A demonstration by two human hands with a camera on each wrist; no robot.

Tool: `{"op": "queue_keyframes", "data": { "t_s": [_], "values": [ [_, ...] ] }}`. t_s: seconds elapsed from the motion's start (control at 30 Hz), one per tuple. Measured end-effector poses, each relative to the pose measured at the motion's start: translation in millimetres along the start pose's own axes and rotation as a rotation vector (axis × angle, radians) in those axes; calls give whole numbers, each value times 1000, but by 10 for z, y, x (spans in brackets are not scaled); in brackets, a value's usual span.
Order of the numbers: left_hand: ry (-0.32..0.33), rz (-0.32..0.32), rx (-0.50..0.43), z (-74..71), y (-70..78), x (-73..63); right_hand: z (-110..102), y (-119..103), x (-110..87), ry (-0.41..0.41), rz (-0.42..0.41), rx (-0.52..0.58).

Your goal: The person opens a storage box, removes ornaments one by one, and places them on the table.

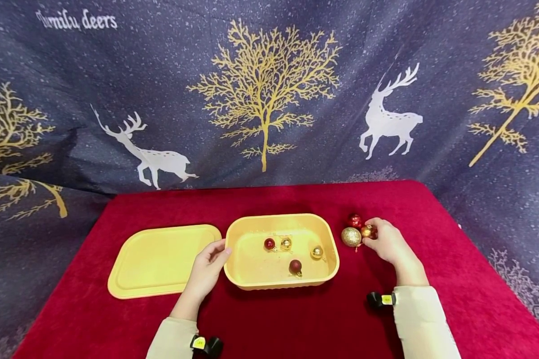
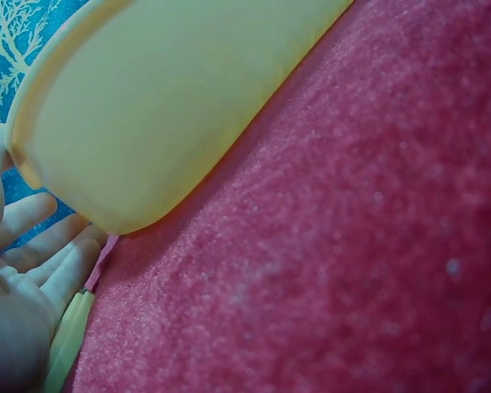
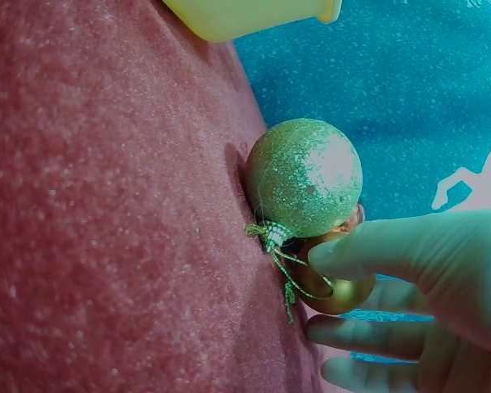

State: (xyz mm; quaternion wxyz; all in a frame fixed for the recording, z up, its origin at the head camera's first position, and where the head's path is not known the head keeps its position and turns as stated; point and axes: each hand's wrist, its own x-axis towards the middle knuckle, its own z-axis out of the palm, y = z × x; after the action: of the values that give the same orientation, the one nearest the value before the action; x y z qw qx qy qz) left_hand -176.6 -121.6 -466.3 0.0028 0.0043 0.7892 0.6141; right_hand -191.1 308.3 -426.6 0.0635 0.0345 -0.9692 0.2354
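Observation:
My left hand [image 1: 208, 267] holds the left end of a yellow plastic box [image 1: 278, 286], thumb at the rim and fingers along the outer wall. Inside the box lie a small red bauble [image 1: 269, 244], a dark red bauble [image 1: 295, 266] and two gold baubles, one near the middle [image 1: 286, 243] and another to the right [image 1: 317, 252]. Right of the box, my right hand [image 1: 388, 242] pinches a smooth gold bauble [image 3: 344, 293] between thumb and fingers. Beside it on the cloth rest a glittery gold bauble [image 3: 304, 176] with a string loop and a shiny red bauble [image 1: 354, 220].
A yellow lid [image 1: 161, 259] lies flat to the left of the box. Red plush cloth [image 1: 287, 319] covers the table. Behind it hangs a dark blue curtain [image 1: 170, 99] printed with deer and gold trees.

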Motion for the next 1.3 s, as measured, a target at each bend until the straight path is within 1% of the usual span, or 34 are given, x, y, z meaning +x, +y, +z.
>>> {"op": "queue_keyframes", "data": {
  "t_s": [0.17,0.33,0.63,0.83,1.07,1.3],
  "values": [
    [4,11,5,5,-6,3,4,9,-1,-16,15,26],
    [6,4,15,2,-10,2,-16,2,-16,-46,39,71],
    [-18,-12,1,-9,28,-16,-56,-17,-26,-81,71,109],
    [-20,-8,7,-13,28,-13,-74,-29,-23,-76,69,118],
    [-23,-19,-20,-7,33,-15,-99,-67,-28,-61,53,113],
    [-28,-10,-8,-12,21,-11,-137,-121,-28,-32,42,86]
  ]
}}
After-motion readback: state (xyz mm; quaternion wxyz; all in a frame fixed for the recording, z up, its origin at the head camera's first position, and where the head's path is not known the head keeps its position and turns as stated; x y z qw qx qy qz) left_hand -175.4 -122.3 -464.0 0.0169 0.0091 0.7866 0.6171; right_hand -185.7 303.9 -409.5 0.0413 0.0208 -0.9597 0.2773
